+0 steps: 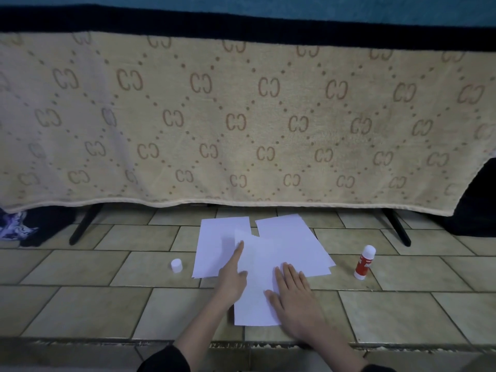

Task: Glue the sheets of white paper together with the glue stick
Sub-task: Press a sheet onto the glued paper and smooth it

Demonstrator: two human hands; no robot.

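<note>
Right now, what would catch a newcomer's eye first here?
Three white sheets overlap on the tiled floor, with the left hand pointing along the top sheet's edge and the right hand pressed flat on it. A red glue stick stands to the right, and a big beige patterned blanket hangs behind.

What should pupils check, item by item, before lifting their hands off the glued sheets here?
1. Top sheet overlaps both sheets beneath: ok.
2. Right hand flat on the top sheet: ok.
3. Left hand presses its left edge, forefinger straight: ok.
4. Glue stick upright, clear of the paper: ok.
5. Cap back on the stick: not ok; it stands on the floor, left of the sheets.
6. Glue has bonded: cannot tell.
</note>
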